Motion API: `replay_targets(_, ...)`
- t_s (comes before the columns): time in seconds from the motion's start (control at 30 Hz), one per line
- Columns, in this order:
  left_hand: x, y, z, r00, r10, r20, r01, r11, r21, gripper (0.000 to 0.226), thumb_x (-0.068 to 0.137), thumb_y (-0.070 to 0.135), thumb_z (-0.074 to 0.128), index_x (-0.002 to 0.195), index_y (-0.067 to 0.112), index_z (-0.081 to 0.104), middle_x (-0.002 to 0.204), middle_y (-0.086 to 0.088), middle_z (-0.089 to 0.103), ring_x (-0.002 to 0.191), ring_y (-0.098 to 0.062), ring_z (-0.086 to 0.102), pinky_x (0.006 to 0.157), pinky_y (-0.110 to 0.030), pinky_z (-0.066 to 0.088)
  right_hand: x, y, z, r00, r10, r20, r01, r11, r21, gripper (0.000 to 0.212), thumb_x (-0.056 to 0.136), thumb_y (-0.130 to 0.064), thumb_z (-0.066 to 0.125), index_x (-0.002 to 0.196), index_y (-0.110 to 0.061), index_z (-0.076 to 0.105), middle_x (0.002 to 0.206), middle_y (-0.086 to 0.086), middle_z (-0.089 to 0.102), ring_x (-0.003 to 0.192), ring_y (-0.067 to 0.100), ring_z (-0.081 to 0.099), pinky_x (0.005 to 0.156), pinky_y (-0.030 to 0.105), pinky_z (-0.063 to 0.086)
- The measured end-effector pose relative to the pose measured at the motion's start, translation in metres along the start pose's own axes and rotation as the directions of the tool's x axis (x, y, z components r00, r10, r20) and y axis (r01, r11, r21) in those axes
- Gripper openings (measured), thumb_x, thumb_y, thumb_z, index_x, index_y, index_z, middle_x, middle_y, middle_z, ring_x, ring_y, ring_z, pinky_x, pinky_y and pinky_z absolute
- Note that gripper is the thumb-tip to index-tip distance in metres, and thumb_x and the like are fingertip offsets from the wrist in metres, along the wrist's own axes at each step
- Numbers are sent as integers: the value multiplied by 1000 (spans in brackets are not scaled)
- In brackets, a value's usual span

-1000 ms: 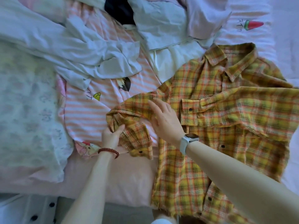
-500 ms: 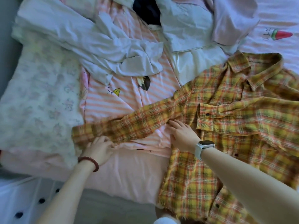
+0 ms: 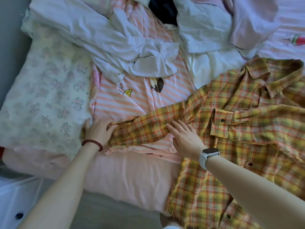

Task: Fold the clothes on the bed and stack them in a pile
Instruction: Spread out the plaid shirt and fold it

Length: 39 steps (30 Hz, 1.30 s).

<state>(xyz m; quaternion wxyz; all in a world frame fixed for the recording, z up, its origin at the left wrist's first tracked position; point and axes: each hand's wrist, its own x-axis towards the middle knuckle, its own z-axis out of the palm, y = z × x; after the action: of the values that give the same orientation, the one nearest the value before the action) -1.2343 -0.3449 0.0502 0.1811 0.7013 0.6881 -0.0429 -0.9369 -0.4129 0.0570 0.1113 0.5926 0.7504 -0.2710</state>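
The plaid shirt (image 3: 239, 129) lay face-up on the bed (image 3: 132, 179). My left hand (image 3: 99, 131) pinched its outstretched sleeve (image 3: 148, 128) at the cuff; my right hand (image 3: 184, 138) pressed flat near the shoulder. Best practice, I judged: keep the sleeve taut, then fold it across the chest.
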Motion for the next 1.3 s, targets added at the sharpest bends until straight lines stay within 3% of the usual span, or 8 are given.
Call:
replay_targets(0.13, 9, -2, -33, 932, -331, -145, 203, 813, -546, 16, 91, 17, 55, 95, 6, 65, 96, -16, 65, 93, -32, 58, 76, -29, 38, -6, 0, -2, 999, 30, 21, -31, 999, 22, 58, 98, -21, 34, 150, -23, 9, 158, 3, 7, 145, 24, -1, 116, 44, 6)
replay_targets(0.4, 36, 24, -104, 883, -459, -103, 257, 654, -712, 9, 89, 21, 58, 86, 12, 59, 83, -1, 58, 82, -19, 52, 68, -26, 40, 13, -29, -50, 988, 115, -102, -52, 873, 485, 54, 98, -23, 37, 148, -26, 18, 156, 2, 16, 142, 21, 16, 110, 33, 26)
replay_targets(0.6, 25, 76, -130, 915, -145, 377, 404, 339, -850, 10, 87, 10, 60, 80, 14, 64, 81, -8, 66, 70, -19, 64, 69, -31, 53, 0, -60, -86, 986, 156, -60, 5, 331, 944, 19, 97, -26, 46, 111, -36, 55, 114, -2, 62, 106, 13, 59, 90, 26, 48)
replay_targets(0.8, 2, 175, -108, 831, 53, 553, 535, 195, -822, 7, 90, 7, 54, 84, 7, 56, 65, -8, 66, 53, -15, 66, 45, -24, 52, -59, -48, -76, 971, 223, -91, 71, 93, 993, 54, 82, -51, 58, 130, -34, 41, 124, -9, 53, 106, 1, 58, 80, 17, 50)
replay_targets(0.93, -9, 237, -88, 793, 125, 596, 575, 170, -800, 7, 94, 9, 50, 87, 7, 52, 82, -14, 66, 67, -22, 67, 55, -28, 58, -83, -19, -64, 888, 427, -172, 107, 172, 979, 57, 81, -33, 67, 130, -32, 39, 126, -22, 46, 112, -12, 47, 86, 10, 44)
replay_targets(1.07, -16, 280, -65, 810, 172, 561, 482, 348, -804, 8, 93, 17, 54, 87, 12, 54, 93, -10, 66, 79, -17, 67, 70, -28, 57, -102, 25, -57, 674, 719, -172, 28, 208, 978, 10, 94, -17, 52, 87, -18, 57, 77, 6, 61, 64, 28, 52, 56, 32, 46)
replay_targets(1.2, -14, 291, -33, 955, 277, 105, -199, 864, -462, 18, 87, 27, 59, 104, 19, 58, 112, -3, 57, 107, -20, 51, 93, -31, 41, -137, 83, -51, 652, 719, -241, -29, 341, 939, 21, 98, -17, 44, 77, -17, 48, 59, -3, 45, 43, 6, 33, 42, 17, 28)
replay_targets(1.3, 2, 308, -16, 902, 428, 53, -417, 897, -145, 55, 85, 43, 58, 135, 26, 41, 141, -2, 36, 131, -24, 25, 108, -42, 23, -168, 136, -54, 582, 747, -321, -70, 440, 895, 24, 98, -14, 42, 75, -22, 45, 58, -5, 43, 41, 6, 38, 41, 16, 29)
